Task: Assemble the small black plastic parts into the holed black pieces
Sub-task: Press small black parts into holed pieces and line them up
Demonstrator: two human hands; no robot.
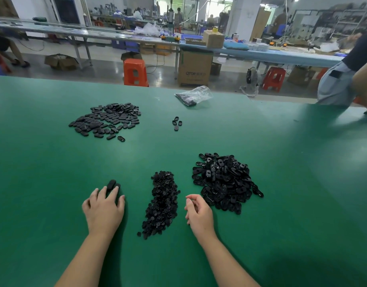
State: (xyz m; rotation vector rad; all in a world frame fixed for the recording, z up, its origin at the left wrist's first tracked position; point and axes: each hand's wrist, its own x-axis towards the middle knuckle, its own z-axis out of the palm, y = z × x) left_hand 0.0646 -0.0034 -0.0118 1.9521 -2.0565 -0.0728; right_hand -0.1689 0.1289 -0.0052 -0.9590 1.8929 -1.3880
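Head view looks down on a green worktop (54, 162). Near its front edge the left hand (104, 212) lies palm down with fingers spread, fingertips touching two black pieces (113, 185) that sit on the mat just ahead of them. The right hand (198, 214) hovers just right of a long heap of small black plastic parts (162, 204), its fingers loosely curled with thumb and forefinger close together; whether they pinch anything cannot be told. Just beside that hand, further right, a larger heap of holed black pieces (224, 183) lies. Toward the far left a flatter spread of oval black pieces (106, 120) lies, four loose pieces (177, 123) sit mid-worktop, and a clear plastic bag (194, 95) rests near the far edge.
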